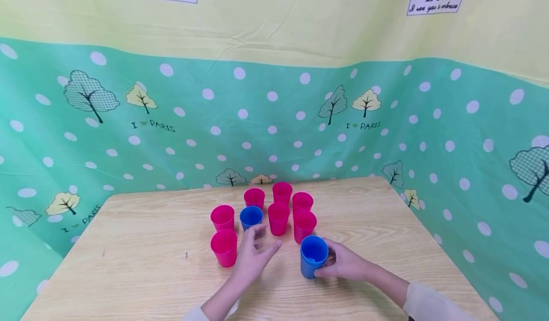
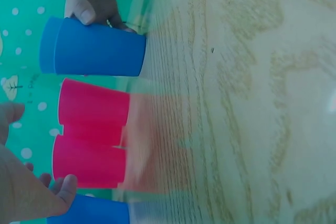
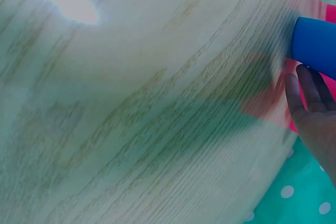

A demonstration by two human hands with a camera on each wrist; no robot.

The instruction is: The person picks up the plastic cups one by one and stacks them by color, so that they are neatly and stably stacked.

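I had a large green-and-cream cloth [image 1: 193, 154] across the far side and both flanks of my head view, printed with white dots, trees and lettering. In front of it lay the wood-grained bench [image 1: 141, 244], glossy enough in my wrist feeds to show coloured reflections. Two forearms [image 1: 388, 283] in pale sleeves [image 1: 433, 304] came in from the near edge, each ending in a bare hand. The left grip [image 1: 253, 259] was wide, its thumb spread from loosely bent fingers, over the near middle; whether a fingertip touched anything, I could not tell. The right grip [image 1: 343, 264] was holding a stack of blue cups [image 1: 310, 267], thumb and fingers about its right side. That stack was upright at the near right, its doubled rim showing one cup nested in another, and I could not make out whether its base met the bench. Seven pink cups [image 1: 305, 228] stood mouth up: five clustered at the far middle and right, two at the left, one nearer than the other. A lone blue cup [image 1: 250, 218] stood between that left pair and the cluster, just beyond the left grip, which hid part of its near wall. The smallest thing I picked out was a dark speck [image 1: 186, 255] on the bench, toward the left.
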